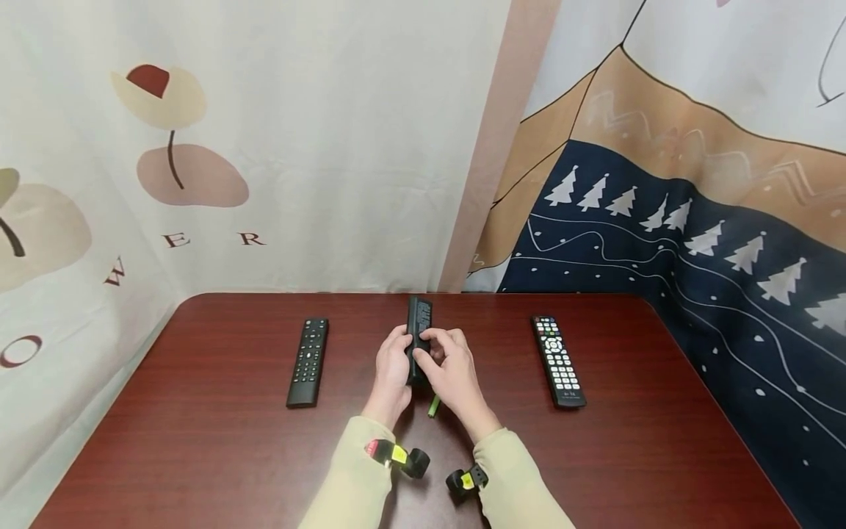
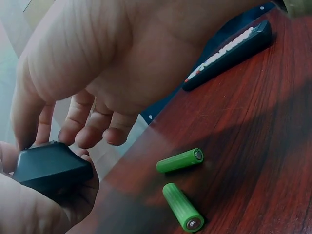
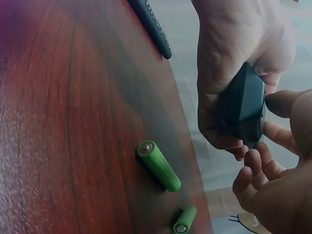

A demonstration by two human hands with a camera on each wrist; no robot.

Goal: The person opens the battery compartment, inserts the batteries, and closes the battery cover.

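Observation:
My left hand (image 1: 391, 375) grips a black remote control (image 1: 419, 316) near the table's middle. No buttons show on the side facing up. My right hand (image 1: 456, 375) has its thumb and index finger touching that upward side, and in the left wrist view its other fingers hang loosely bent, apart from the remote. Two green batteries lie on the table below the hands: one battery (image 2: 180, 160) and another battery (image 2: 183, 207) in the left wrist view. Only part of one green battery shows in the head view, beside the right hand.
A second black remote (image 1: 308, 364) lies to the left, buttons up. To the right lies a third remote (image 1: 558, 364) with white buttons. The dark red wooden table (image 1: 198, 441) ends at a printed curtain (image 1: 330, 147) at the back.

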